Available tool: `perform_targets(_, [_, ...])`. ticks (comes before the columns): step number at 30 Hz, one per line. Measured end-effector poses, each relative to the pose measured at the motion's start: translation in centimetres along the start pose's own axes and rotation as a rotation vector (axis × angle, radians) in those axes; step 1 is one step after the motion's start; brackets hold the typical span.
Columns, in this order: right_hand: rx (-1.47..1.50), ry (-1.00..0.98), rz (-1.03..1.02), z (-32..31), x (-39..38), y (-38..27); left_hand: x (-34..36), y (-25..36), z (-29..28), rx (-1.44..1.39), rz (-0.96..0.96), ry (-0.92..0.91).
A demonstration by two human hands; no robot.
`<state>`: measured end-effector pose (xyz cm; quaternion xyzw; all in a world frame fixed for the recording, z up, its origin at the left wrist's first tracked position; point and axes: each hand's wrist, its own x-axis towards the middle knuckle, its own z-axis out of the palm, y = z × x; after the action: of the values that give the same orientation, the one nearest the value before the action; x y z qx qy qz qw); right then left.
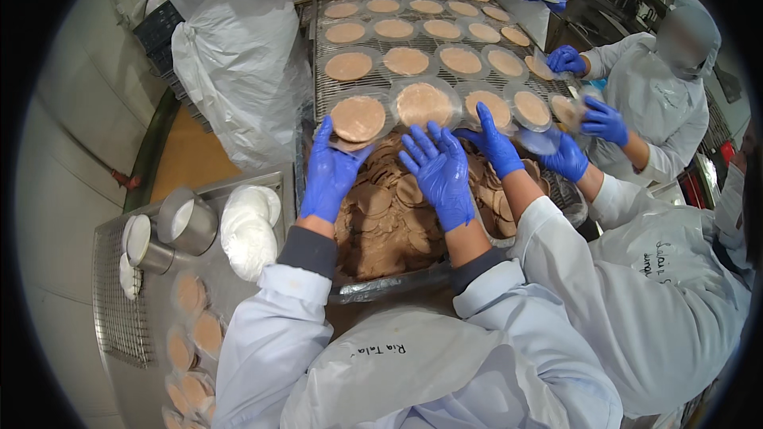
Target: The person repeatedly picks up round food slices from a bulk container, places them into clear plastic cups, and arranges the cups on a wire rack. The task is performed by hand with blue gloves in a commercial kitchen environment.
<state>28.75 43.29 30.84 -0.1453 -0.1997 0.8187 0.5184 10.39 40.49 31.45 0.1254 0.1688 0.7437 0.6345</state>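
My left hand (330,179), in a blue glove, is palm up with its fingers under a flat round tan patty (358,117) on a clear disc. Part of a second patty (350,145) shows beneath that one. My right hand (439,175), also gloved in blue, is open with its fingers spread and nothing in it. Its fingertips are just below another patty (424,104) on a clear disc at the near end of the wire conveyor (367,38). Below both hands is a bin (389,290) heaped with brown round slices (381,226).
A co-worker's gloved hands (497,143) reach in close at my right. More co-workers stand along both sides of the conveyor. On the metal table (246,302) at left are metal cups (187,222), a white plastic-looking bundle (249,238) and several filmed patties (208,332).
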Motion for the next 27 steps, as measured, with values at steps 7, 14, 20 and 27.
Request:
perform_targets(7, [0.258, 0.095, 0.203, -0.4, 0.7, -0.2, -2.5, -2.3, -2.9, -0.038, -0.064, 0.128])
perform_targets(14, [-0.723, -0.173, -0.59, 11.5, 2.1, -3.2, -9.8, 5.0, -5.9, -0.021, 0.108, 0.257])
perform_targets(20, [-2.171, -0.363, -0.854, 9.3, 5.6, 3.9, -11.8, 5.8, -6.0, -0.042, 0.125, 0.263])
perform_targets(27, [-0.522, -0.325, 0.164, 8.9, -0.6, 2.4, -9.7, 4.0, -6.7, -0.115, 0.019, 0.244])
